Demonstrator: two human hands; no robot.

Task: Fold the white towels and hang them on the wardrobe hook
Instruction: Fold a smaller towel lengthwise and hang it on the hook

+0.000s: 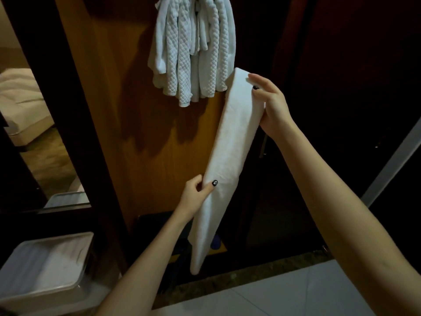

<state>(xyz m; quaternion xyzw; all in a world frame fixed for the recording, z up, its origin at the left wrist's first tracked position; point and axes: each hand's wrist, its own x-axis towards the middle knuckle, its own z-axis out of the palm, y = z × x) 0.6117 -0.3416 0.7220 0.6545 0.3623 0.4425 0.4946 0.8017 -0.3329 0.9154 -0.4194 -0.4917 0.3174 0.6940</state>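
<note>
Right hand [271,106] gripping folded white towel [230,156] near top, left hand [196,195] pinching its middle; hung towels [193,49] draping against wardrobe panel [127,106].

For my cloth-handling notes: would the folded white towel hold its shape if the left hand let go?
Probably not: the folded white towel hangs limp below the left hand, straight only between it and the right hand. Likely light, since a thumb-and-finger pinch carries it. Its folds may slip open; the hung towels drape limp too.
</note>
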